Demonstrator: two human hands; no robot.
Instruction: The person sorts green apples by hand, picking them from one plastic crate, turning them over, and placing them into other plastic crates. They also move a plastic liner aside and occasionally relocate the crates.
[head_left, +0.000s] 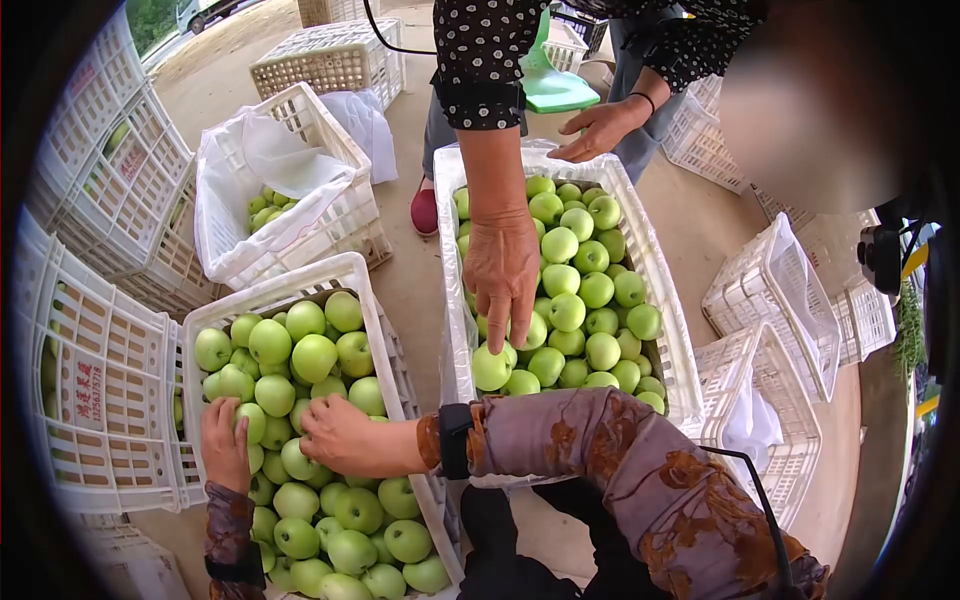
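My left hand (226,446) reaches into the left crate (368,300), its bent fingers and thumb closed against the side of a green apple (252,422). My right hand (345,436) comes in from the right over the same crate. Its fingers curl down onto another green apple (297,459), and the fingertips are partly hidden. Green apples fill this crate in a loose heap. Across from me, another person's hand (500,265) points down and touches an apple (492,368) in the right crate (668,345). That person's other hand (605,128) hovers at its far end.
Stacked white crates (110,150) stand at the left, next to an upright crate (100,375) with red lettering. Behind the left crate is a lined crate (330,205) holding some apples. More lined crates (780,300) stand at the right. A green chair (555,85) is behind the other person.
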